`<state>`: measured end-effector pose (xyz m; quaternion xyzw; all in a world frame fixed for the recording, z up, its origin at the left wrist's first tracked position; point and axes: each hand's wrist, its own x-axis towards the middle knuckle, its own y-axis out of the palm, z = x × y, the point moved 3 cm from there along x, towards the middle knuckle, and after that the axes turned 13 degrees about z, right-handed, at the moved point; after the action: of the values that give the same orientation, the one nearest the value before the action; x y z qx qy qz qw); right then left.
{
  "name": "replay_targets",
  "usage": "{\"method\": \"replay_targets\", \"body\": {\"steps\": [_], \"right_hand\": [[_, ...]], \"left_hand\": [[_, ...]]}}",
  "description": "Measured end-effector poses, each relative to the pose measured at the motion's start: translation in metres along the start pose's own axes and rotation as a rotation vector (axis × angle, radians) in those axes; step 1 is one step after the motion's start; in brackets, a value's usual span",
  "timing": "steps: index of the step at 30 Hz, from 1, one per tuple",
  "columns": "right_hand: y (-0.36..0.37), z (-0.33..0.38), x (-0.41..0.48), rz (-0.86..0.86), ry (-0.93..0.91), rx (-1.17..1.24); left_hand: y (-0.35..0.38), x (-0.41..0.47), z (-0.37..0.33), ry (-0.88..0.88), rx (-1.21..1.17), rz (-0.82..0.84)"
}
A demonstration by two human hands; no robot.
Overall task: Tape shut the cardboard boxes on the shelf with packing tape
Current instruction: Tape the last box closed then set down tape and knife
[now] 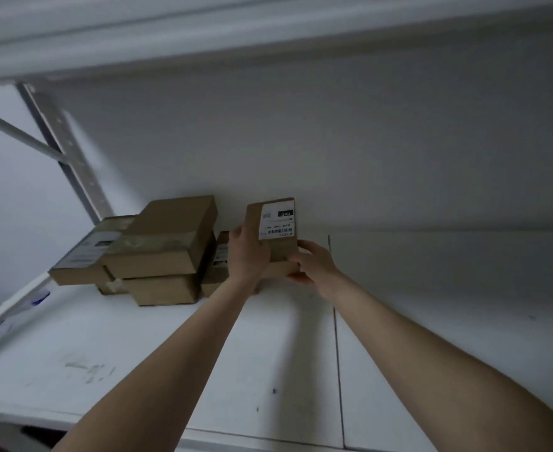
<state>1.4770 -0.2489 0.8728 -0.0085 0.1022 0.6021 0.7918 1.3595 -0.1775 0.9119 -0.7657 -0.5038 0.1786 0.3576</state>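
Note:
A small cardboard box with a white shipping label is held tilted near the back of the white shelf. My left hand grips its left side and my right hand grips its lower right corner. Under it sits another box, mostly hidden by my hands. To the left stands a stack of several cardboard boxes, the top one with clear tape across it. No tape roll is visible.
A grey perforated shelf upright and a diagonal brace rise at the left. The upper shelf hangs overhead. A seam runs front to back across the shelf board. The white wall is directly behind the boxes.

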Motion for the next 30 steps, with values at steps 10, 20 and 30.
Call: {"method": "replay_targets", "body": {"steps": [10, 20, 30], "right_hand": [[0.076, -0.022, 0.058, -0.072, 0.131, -0.289], [-0.003, 0.005, 0.023, -0.408, 0.060, -0.647], [-0.178, 0.014, -0.121, -0.727, 0.222, -0.773]], "left_hand": [[-0.015, 0.021, 0.038, 0.020, -0.035, 0.107], [0.028, 0.035, -0.004, 0.138, -0.060, 0.201], [0.164, -0.038, -0.149, 0.309, -0.088, 0.534]]}}
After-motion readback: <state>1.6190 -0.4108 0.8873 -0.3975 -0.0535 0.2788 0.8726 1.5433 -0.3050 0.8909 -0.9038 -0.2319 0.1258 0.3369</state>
